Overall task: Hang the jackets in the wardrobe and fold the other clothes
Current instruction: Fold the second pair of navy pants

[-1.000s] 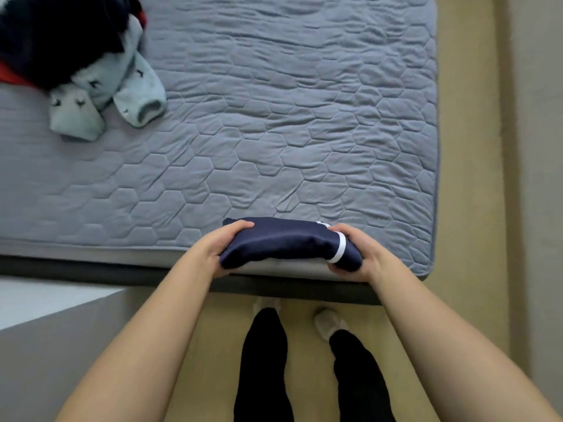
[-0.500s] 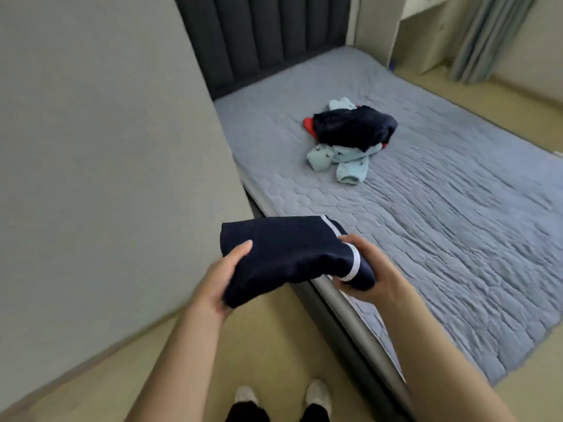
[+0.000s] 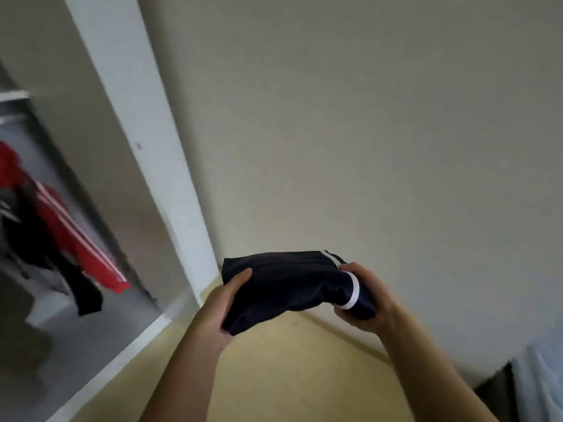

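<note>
A folded navy garment with a white stripe (image 3: 286, 284) is carried in the air in front of me, above the floor. My left hand (image 3: 224, 303) grips its left end, thumb on top. My right hand (image 3: 370, 300) grips its right end by the white stripe. At the far left the open wardrobe (image 3: 91, 300) shows a red jacket with white stripes (image 3: 76, 233) hanging beside a dark garment (image 3: 82, 290).
A white wardrobe frame post (image 3: 146, 141) runs diagonally left of centre. A plain beige wall (image 3: 365, 117) fills the right. The yellowish floor (image 3: 298, 376) lies below my arms. A corner of the bed (image 3: 539, 379) shows at the bottom right.
I lifted the folded navy garment off the bed edge and turned left; the bed and clothes pile have left the view and the wardrobe has come in.
</note>
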Demonstrator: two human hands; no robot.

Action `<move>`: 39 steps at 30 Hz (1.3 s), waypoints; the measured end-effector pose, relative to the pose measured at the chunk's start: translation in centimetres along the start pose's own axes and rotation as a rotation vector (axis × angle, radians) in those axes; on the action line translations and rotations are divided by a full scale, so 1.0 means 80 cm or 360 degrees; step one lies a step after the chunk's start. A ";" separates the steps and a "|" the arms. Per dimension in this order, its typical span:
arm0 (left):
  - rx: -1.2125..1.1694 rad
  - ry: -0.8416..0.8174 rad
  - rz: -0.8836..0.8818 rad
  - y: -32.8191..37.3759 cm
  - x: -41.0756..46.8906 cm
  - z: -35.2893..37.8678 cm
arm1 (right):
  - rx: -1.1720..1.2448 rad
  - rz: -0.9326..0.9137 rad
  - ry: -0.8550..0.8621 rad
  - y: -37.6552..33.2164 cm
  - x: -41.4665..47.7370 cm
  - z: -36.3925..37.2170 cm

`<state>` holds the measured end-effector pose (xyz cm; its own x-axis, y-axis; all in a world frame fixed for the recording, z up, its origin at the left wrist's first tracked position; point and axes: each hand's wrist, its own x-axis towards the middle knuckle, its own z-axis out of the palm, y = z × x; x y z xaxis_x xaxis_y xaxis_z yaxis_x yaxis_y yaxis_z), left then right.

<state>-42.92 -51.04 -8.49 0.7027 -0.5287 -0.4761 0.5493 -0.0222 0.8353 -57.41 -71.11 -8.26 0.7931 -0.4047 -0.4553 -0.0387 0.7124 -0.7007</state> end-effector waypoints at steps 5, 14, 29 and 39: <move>-0.0342 0.0347 0.0209 0.059 -0.041 -0.228 | -0.0265 0.0427 -0.0399 0.114 0.090 0.212; -0.0680 0.0793 0.0636 0.180 -0.128 -0.452 | -0.0606 0.0860 -0.0820 0.223 0.156 0.534; -0.0379 0.1251 0.1372 0.528 -0.202 -0.648 | -0.0643 0.0639 -0.1837 0.159 0.212 1.015; -0.0497 0.1384 0.1237 0.726 -0.166 -0.853 | -0.0740 0.0451 -0.1957 0.190 0.295 1.289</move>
<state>10.55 12.61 27.58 0.8976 0.4408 -0.0021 -0.1540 0.3182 0.9354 23.43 -10.69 27.00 0.7410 0.6715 -0.0016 -0.2978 0.3265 -0.8970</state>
